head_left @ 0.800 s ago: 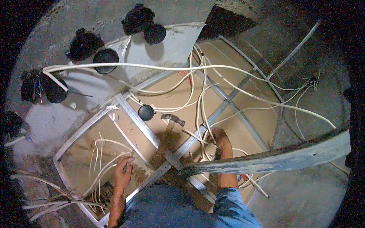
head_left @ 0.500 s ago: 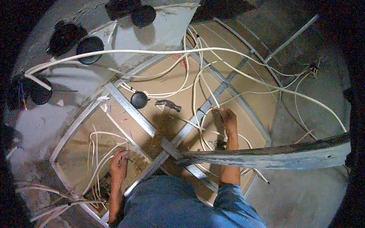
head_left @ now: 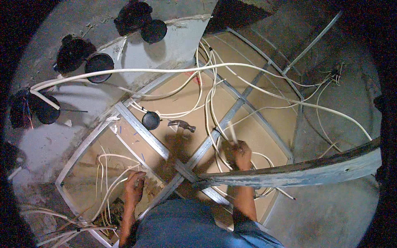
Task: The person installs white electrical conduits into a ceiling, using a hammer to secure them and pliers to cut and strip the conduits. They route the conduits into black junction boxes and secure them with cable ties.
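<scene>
I had the right hand [head_left: 240,155] closed tight on a white wire [head_left: 233,133], and its end stuck up from the fist, a bit blurred. That wire was over the tan board [head_left: 258,128], just right of the middle of the metal frame [head_left: 145,137]. My left hand [head_left: 135,185] was curled up near some thin wires [head_left: 108,195]. I could not tell if its fingers pinched one or only sat beside it.

To do this well, I judged, it was best to hold the wire near its tip, so it would not whip about. A slow, soft pull seemed right, since a hard one could bend it or snag it on the frame. The post [head_left: 306,171] crossed over my right arm, so that arm needed small moves.

Farther out, a hammer [head_left: 182,125] and a round black cap [head_left: 151,120] lay on the board. Black boxes [head_left: 68,53] sat by the pale wall.

Red marks [head_left: 196,77] on the board may have been writing, but they were too small to read. Blue marks [head_left: 143,157] were just short lines. I saw no labels I could read.
</scene>
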Available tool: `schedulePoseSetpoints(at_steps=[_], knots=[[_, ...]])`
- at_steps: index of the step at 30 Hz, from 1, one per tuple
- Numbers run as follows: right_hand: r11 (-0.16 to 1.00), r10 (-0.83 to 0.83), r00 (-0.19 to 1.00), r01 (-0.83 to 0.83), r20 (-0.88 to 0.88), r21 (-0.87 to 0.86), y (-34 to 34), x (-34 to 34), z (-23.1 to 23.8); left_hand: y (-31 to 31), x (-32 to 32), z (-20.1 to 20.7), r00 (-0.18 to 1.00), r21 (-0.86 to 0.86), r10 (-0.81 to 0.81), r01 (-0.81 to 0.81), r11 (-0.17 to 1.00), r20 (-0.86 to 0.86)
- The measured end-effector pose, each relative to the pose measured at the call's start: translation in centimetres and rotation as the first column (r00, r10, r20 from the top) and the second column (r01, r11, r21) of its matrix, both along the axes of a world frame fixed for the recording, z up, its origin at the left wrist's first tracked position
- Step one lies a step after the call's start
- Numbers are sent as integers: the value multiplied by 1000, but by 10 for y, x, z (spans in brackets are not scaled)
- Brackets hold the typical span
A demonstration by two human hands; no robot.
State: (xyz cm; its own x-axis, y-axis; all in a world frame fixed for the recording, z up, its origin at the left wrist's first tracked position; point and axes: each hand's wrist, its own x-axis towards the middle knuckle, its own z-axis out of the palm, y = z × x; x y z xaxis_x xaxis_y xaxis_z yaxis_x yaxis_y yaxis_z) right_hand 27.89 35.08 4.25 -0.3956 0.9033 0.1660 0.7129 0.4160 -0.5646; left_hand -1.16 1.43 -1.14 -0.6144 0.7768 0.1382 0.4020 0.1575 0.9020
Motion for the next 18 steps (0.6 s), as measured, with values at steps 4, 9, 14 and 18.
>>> schedulePoseSetpoints(at_steps=[4,9,14,18], knots=[[999,28,999,-27,25,-25,5,-8,33,0,-5,-3,997,-78,61,-57,995,45],[906,361,901,-400,242,135,15,-32,-16,-6,-5,-8,999,1,48,-48,999,3],[988,-19,946,-32,325,149,15,-37,-53,-23,-4,-23,991,-4,122,-122,992,-49],[940,24,999,-37,44,339,6,-37,-15,-24,-10,-38,978,80,157,-169,982,137]])
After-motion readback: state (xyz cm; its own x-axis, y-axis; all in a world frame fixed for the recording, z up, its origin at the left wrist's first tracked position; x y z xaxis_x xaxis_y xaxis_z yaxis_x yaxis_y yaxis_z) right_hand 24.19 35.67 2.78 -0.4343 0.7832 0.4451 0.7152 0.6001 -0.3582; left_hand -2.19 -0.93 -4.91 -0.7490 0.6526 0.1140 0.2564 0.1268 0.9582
